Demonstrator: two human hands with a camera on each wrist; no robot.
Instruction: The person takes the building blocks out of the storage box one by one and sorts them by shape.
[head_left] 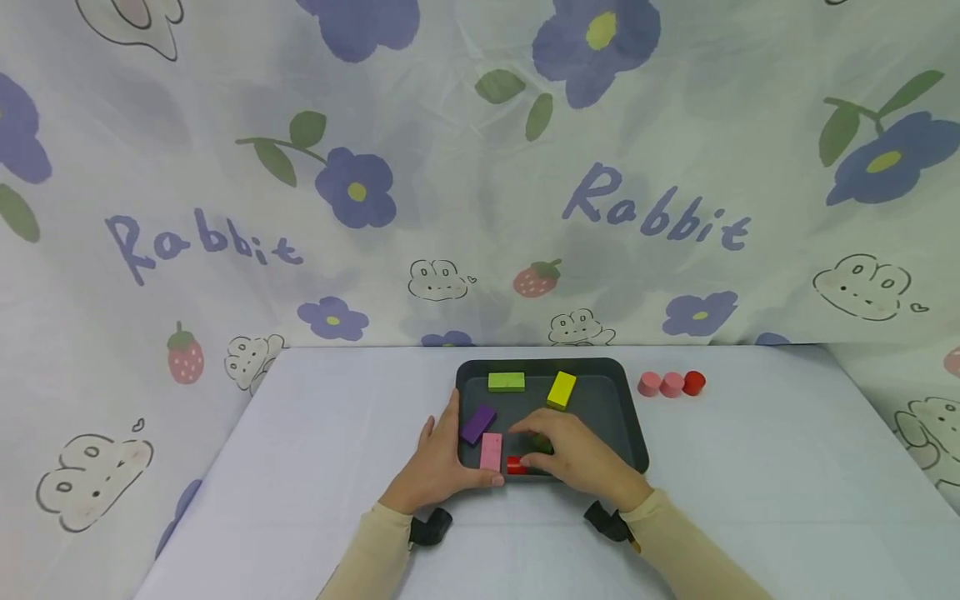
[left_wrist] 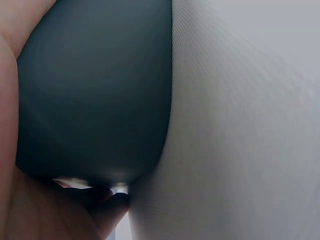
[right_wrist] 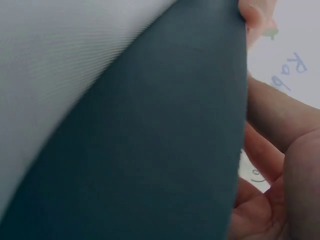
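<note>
A dark grey rectangular tray [head_left: 596,423] lies on the table with coloured blocks inside. My left hand [head_left: 438,467] holds its near left corner, thumb along the front rim and fingers along the left side; in the left wrist view the tray wall [left_wrist: 100,90] lies against that hand. Over the front of the tray, my right hand [head_left: 573,450] has its index finger and thumb curved and apart, the thumb beside a red block [head_left: 516,466]. A dark green piece [head_left: 542,443] shows partly under it. A pink block [head_left: 491,452] and a purple block [head_left: 478,424] lie near the left hand.
Towards the tray's back lie a light green block [head_left: 506,382] and a yellow block [head_left: 561,390]. Right of the tray, on the white table [head_left: 765,467], stand two pink cylinders [head_left: 649,384] and a red cylinder [head_left: 694,383]. A patterned cloth [head_left: 465,175] hangs behind.
</note>
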